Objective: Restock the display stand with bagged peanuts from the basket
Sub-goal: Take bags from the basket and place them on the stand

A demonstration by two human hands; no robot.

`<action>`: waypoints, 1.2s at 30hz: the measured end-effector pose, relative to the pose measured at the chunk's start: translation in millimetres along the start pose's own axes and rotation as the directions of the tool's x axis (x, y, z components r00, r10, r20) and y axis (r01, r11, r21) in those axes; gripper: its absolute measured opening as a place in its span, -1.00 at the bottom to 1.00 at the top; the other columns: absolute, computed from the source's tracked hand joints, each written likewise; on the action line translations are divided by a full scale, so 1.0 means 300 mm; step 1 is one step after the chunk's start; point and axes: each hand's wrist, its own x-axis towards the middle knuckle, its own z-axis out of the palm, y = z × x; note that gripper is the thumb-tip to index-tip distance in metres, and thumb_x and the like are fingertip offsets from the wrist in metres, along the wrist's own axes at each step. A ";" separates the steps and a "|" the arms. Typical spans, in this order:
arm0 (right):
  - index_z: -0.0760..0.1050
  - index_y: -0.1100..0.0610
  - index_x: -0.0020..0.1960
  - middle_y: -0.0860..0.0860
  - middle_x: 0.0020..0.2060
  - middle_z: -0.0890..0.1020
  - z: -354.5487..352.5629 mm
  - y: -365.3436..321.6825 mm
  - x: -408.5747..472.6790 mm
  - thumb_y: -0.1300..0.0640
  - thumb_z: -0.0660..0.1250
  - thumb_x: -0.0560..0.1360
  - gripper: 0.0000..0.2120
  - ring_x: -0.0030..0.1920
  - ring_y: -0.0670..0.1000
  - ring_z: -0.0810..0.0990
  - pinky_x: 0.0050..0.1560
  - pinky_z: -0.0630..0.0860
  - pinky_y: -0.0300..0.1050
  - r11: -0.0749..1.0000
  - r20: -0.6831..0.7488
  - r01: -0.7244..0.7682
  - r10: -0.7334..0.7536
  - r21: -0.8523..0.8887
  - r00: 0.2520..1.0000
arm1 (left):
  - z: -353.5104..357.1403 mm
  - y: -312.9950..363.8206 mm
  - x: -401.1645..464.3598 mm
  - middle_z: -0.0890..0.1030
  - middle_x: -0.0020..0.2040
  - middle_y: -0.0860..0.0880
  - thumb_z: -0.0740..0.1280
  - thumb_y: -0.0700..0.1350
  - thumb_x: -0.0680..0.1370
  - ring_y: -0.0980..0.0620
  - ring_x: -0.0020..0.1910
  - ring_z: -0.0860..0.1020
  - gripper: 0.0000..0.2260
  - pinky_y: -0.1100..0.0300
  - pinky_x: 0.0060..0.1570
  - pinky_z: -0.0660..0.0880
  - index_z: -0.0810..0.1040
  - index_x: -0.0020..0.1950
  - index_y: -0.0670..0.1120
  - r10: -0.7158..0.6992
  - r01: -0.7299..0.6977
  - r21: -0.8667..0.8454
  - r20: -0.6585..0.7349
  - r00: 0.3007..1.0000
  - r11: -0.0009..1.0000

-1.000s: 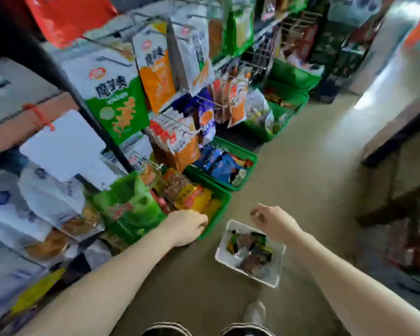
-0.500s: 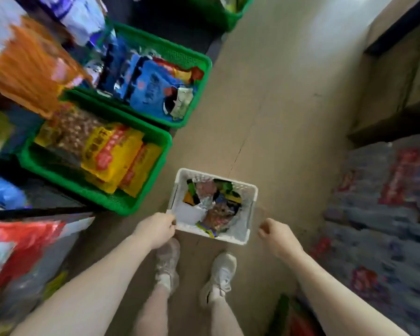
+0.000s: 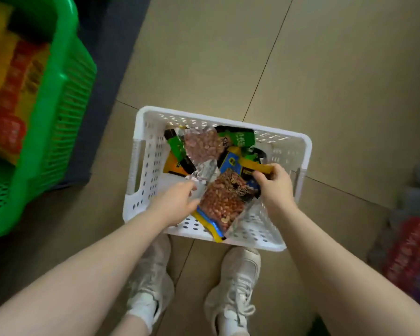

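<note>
A white perforated basket point(image 3: 228, 115) stands on the floor in front of my feet. It holds several snack bags. A clear bag of pinkish peanuts point(image 3: 203, 146) lies at the back, and a blue-and-yellow peanut bag point(image 3: 221, 202) lies at the front. Green and orange packets point(image 3: 240, 139) sit underneath. My right hand point(image 3: 274, 187) pinches the yellow top strip of the blue-and-yellow bag. My left hand point(image 3: 177, 202) reaches into the basket, fingertips at a crinkled clear bag edge, but its grip is hidden. The display stand is out of view.
A green plastic crate point(image 3: 58, 117) with yellow-and-red packets point(image 3: 10, 93) stands on the floor at the left. Blurred red and blue wrapped packs point(image 3: 412, 258) are stacked at the right. My white shoes point(image 3: 150, 282) stand just behind the basket on the tan tiles.
My view has dropped from the shelves to straight down over the basket. Both hands moved from the basket's sides into it, and the right hand closed on the blue-and-yellow bag.
</note>
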 end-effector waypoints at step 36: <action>0.09 0.13 0.41 0.24 0.29 0.42 0.168 0.083 0.080 0.15 0.30 0.46 -0.39 0.15 0.31 0.52 0.14 0.51 0.14 0.849 -0.123 -0.250 0.217 -0.466 0.968 | -0.060 -0.096 -0.058 0.49 -0.28 -0.08 0.33 0.05 0.50 -0.11 -0.34 0.45 -0.67 0.14 -0.42 0.30 0.22 -0.02 -0.09 -0.044 0.030 -0.039 -0.423 0.905 0.999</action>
